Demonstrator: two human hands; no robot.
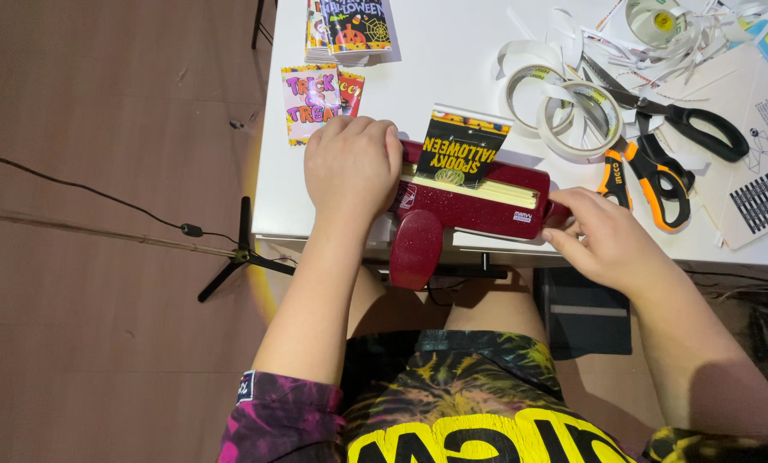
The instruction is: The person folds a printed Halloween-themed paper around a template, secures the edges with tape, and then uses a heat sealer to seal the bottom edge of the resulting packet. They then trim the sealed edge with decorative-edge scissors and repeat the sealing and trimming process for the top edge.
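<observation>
The punch [469, 210], a dark red glittery tool, lies at the near edge of the white table [452, 60] with a black card [463, 150] standing in its slot. The left hand [352, 167] is curled down on its left end; the right hand [602, 240] pinches its right end. Tape rolls [564, 107] and scissors [658, 176] lie just beyond.
</observation>
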